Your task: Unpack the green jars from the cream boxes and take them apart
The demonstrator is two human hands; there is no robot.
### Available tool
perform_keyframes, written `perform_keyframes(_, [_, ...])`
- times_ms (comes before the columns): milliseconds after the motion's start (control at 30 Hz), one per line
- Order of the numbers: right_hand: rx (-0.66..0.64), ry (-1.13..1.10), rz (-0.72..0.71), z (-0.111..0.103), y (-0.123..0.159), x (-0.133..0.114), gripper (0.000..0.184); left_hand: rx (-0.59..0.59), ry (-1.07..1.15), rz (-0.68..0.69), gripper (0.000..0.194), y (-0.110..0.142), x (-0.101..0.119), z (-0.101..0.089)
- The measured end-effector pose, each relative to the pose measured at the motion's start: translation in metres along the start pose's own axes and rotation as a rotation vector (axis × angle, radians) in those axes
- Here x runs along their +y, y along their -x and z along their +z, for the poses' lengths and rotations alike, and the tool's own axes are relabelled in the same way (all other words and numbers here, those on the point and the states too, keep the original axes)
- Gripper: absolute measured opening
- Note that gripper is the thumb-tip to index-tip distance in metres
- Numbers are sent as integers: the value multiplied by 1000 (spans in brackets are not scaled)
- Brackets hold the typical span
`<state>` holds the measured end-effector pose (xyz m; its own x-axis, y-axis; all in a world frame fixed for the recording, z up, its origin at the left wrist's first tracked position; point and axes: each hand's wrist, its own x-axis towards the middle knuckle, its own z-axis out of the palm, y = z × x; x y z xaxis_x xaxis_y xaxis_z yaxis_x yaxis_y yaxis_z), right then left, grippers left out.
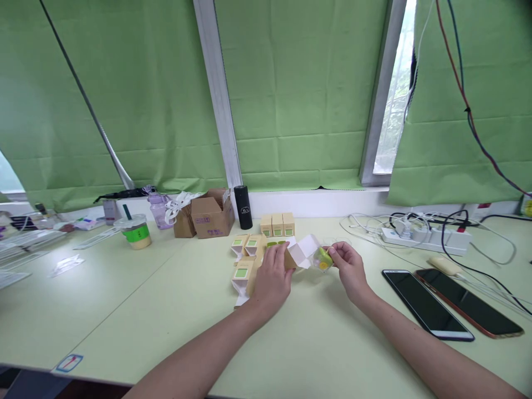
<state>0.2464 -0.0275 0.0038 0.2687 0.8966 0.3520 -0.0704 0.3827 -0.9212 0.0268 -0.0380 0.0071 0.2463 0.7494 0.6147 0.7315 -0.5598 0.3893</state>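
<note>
My left hand (pixel 272 274) is closed around a small tan box (pixel 291 258), whose white flaps (pixel 306 247) stand open to the right. Pinched in my right hand (pixel 348 269) is a small green and yellow item in clear plastic (pixel 323 259), right beside the flaps; its exact kind cannot be made out. Left of my left hand lie several tan boxes with green labels (pixel 241 273), some with white flaps open. My left hand hides part of them. Behind, three tan boxes (pixel 277 224) stand in a row.
At the back are a black cylinder (pixel 243 207) and a brown carton (pixel 213 213). A lidded drink cup (pixel 136 233) and a purple bottle (pixel 159 210) stand left. On the right lie two phones (pixel 426 303), a power strip (pixel 428 241) and tangled cables.
</note>
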Motion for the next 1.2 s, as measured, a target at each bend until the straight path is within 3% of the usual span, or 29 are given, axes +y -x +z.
perform_keyframes(267, [-22,155,3,-5,-7,14,51,117,346,-186,64,-4,3,-1])
perform_keyframes(533, [-152,362,-21,-3,-2,24,32,179,822,-349,60,-13,2,4])
perform_keyframes(933, [-220,453,-60,3,7,14,27,84,1378,-527,56,-15,-3,8])
perform_keyframes(1200, [-261,510,-94,0,7,14,25,45,1503,-572,36,-14,-4,4])
